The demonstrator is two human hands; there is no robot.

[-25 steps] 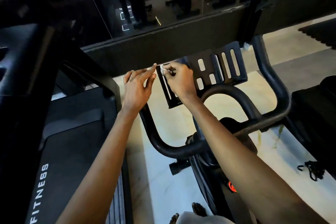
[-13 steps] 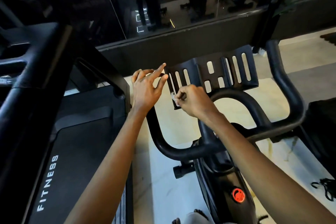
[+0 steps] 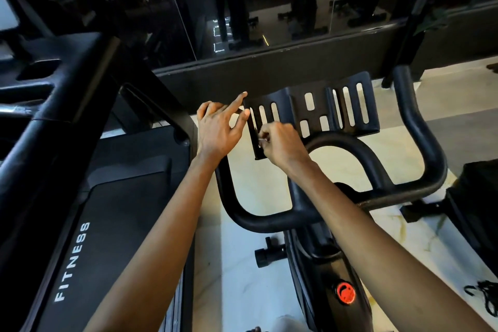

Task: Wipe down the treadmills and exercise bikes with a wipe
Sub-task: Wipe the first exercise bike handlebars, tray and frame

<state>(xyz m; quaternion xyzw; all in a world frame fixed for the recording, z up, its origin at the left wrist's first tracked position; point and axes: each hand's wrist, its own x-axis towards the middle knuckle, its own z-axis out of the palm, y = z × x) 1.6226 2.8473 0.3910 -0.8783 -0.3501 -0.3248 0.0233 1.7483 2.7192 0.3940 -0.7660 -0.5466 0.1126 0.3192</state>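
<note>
A black exercise bike stands in front of me, with curved handlebars [image 3: 269, 219] and a slotted black tray [image 3: 318, 108] above them. My right hand [image 3: 283, 144] pinches a small white wipe [image 3: 262, 140] against the tray's left slotted edge. Fingers straight, my left hand [image 3: 218, 127] touches the tray's upper left corner with its index finger and thumb. The wipe is mostly hidden inside my right fist. A black treadmill [image 3: 107, 224] marked FITNESS lies to the left.
A red knob [image 3: 345, 293] sits on the bike frame below the handlebars. A dark glass wall [image 3: 269, 8] runs along the back. Black gear [image 3: 477, 210] stands at the right, a black strap [image 3: 485, 296] lies on the pale floor, and the treadmill console [image 3: 54, 75] rises at left.
My right hand has slid the wipe down the tray's left edge, from its top to the lower part. My left hand stays at the tray's upper left corner.
</note>
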